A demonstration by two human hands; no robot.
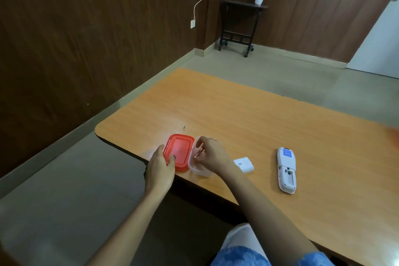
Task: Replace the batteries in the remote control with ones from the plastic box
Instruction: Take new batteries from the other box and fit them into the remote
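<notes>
A red lid (pixel 179 150) is held at its near edge by my left hand (pixel 160 167), just left of a clear plastic box (pixel 199 171) near the table's front-left edge. My right hand (pixel 212 153) is over the open box, its fingers pinched on a thin battery (pixel 199 154) inside it. A white remote control (pixel 286 169) lies face down to the right, its battery compartment open and empty. Its white battery cover (pixel 243 164) lies between the box and the remote.
The orange wooden table (pixel 269 119) has a rounded corner at the left and a front edge just below the box. A dark small side table (pixel 239 24) with a potted plant stands at the far wall. A cable hangs on the wall.
</notes>
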